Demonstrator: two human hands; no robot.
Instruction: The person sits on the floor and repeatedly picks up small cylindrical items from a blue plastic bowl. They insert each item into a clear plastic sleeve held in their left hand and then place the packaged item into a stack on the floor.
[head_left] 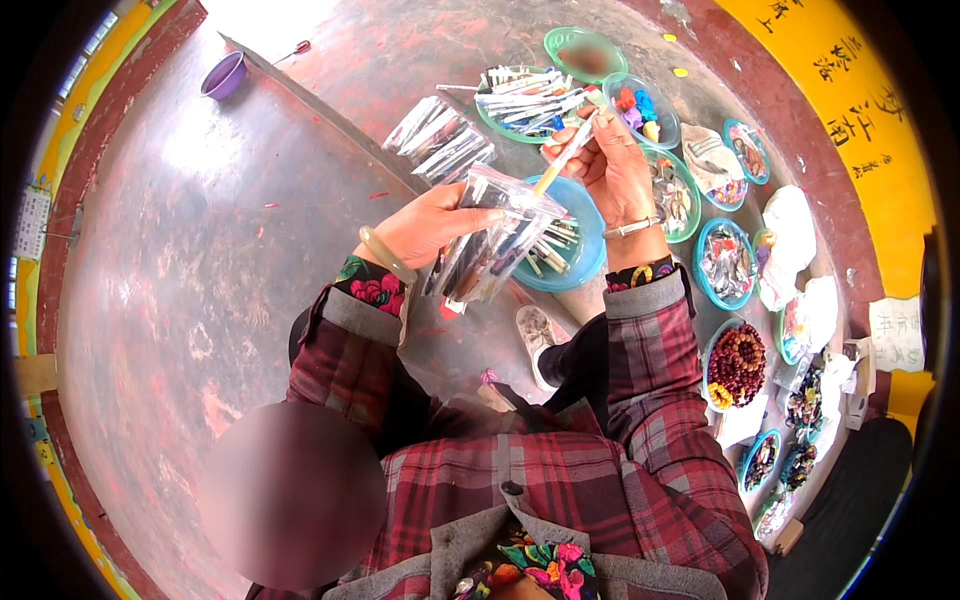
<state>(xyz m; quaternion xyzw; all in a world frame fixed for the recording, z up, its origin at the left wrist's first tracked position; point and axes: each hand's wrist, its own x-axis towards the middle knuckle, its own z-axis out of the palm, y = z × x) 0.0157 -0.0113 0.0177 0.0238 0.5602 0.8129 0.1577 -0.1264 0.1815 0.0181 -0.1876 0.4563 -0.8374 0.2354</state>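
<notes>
My left hand point(425, 225) is closed on the edge of a clear plastic bag point(478, 262), which holds several slim sticks, some dark and some white. Pinched in the fingers of my right hand point(618, 170) is a slim white stick point(571, 157) with a yellowish lower end, tilted over the bag's upper edge. Whether its lower end is inside the bag, I cannot tell. Under my hands a blue basin point(592, 262) holds more slim white sticks point(550, 250). Beyond the left hand lies another clear bag of sticks point(438, 140).
A green basket of white sticks point(530, 100) stands ahead. Along the right are a bowl of coloured pieces point(645, 105), a blue basket of small packets point(725, 265) and dark red beads point(738, 365). A purple basin point(223, 76) sits far left, near a floor ridge point(320, 112).
</notes>
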